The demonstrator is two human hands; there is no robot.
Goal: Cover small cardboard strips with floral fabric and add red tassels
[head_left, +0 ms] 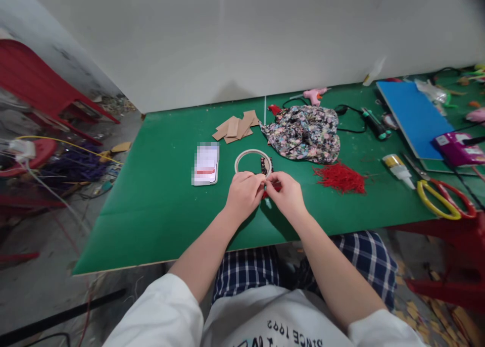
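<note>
Left hand's (244, 191) fingers pinch the near rim of a pale ring (237, 161), right hand's (286, 191) meet them there, grip too hidden to tell; dark patterned strip (262, 164) just beyond, phone (206, 166) left, floral cloth (308, 135) beyond-right, red strands (341, 178) right, on green counter (151, 200).

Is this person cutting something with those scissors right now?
No, the scissors lie off to the right, while the left hand and right hand meet at the pale ring's near edge.
</note>
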